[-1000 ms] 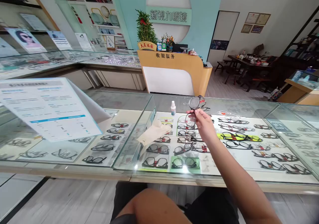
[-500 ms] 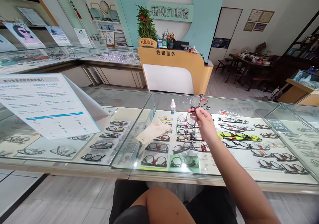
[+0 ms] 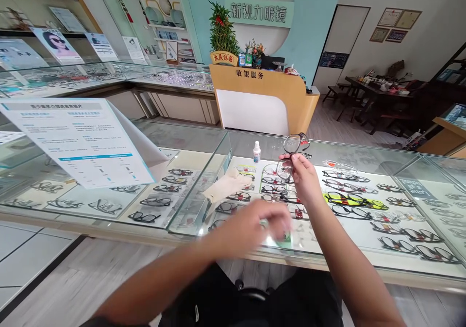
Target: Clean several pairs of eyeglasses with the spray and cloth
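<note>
My right hand [image 3: 304, 174] holds a pair of dark-framed eyeglasses [image 3: 292, 144] up over the glass counter, pinching it near the bridge, one lens above the other. Below and to the left of it, my left hand [image 3: 260, 225] hangs over the counter's front part, blurred by motion, its fingers curled; whether anything is in them does not show. A cream-coloured cloth [image 3: 227, 185] lies crumpled on the glass, just beyond my left hand. A small white bottle [image 3: 257, 152] stands upright behind the cloth.
Several rows of eyeglasses lie inside the glass display counter [image 3: 364, 255]. A folded printed sign [image 3: 87, 145] stands on the counter at the left. Beyond are a wooden cashier desk [image 3: 304, 108], a potted plant [image 3: 223, 33] and more showcases.
My left hand has come into view from below and reaches over the counter. My right hand still holds the eyeglasses at about the same place. The view has shifted slightly.
</note>
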Available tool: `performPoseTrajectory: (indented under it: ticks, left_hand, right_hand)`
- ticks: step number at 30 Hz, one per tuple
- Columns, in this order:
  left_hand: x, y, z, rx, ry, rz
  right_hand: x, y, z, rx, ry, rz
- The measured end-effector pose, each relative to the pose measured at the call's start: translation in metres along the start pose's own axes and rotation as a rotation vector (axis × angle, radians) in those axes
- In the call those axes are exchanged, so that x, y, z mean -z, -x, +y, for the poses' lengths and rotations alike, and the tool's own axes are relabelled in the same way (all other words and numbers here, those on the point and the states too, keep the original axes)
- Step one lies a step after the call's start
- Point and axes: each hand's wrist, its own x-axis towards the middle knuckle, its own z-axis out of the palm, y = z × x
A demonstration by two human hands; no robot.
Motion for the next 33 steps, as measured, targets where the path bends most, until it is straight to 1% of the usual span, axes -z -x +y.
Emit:
performPoseTrajectory:
  ticks: [2,3,4,5,7,8,10,12,15,19,24,27,30,33]
  left_hand:
    - [0.035,-0.023,-0.024,0.172,-0.168,0.077]
    - [0.054,-0.034,-0.039,0.288,-0.303,0.206]
    - [0.071,-0.044,-0.055,0.409,-0.422,0.275]
    - [0.085,-0.051,-0.071,0.476,-0.463,0.295]
    - [0.103,-0.059,-0.096,0.541,-0.482,0.284]
    - [0.107,-0.060,-0.106,0.550,-0.471,0.262]
    - [0.112,-0.059,-0.117,0.556,-0.436,0.220]
    - [0.115,-0.056,-0.120,0.560,-0.383,0.197]
    - [0.122,-0.047,-0.117,0.584,-0.276,0.179]
    - [0.128,-0.031,-0.110,0.634,-0.136,0.092]
    - [0.133,-0.014,-0.104,0.684,-0.067,0.001]
    - [0.139,-0.003,-0.103,0.713,-0.005,-0.008]
    - [0.142,0.012,-0.103,0.745,0.168,0.001]
    - [0.136,0.029,-0.106,0.763,0.340,-0.063]
  right_hand:
    - [0.000,0.000,0.000,0.006,0.007,0.002]
    - [-0.001,0.000,0.000,0.007,0.013,-0.001]
    - [-0.001,0.001,0.000,0.007,0.020,-0.007]
    - [-0.002,0.001,0.000,0.007,0.027,-0.014]
    - [-0.003,0.003,-0.001,0.006,0.033,-0.025]
    - [-0.003,0.004,-0.001,0.005,0.033,-0.029]
    - [-0.004,0.004,-0.002,0.005,0.034,-0.030]
    - [-0.004,0.005,-0.003,0.004,0.042,-0.028]
    - [-0.003,0.005,-0.004,0.007,0.052,-0.020]
    - [-0.004,0.007,-0.004,0.007,0.052,-0.033]
    - [-0.006,0.009,-0.006,-0.006,0.039,-0.059]
    - [-0.006,0.009,-0.006,-0.007,0.023,-0.058]
    - [-0.006,0.009,-0.007,0.003,0.026,-0.060]
    - [-0.007,0.009,-0.009,0.006,0.028,-0.059]
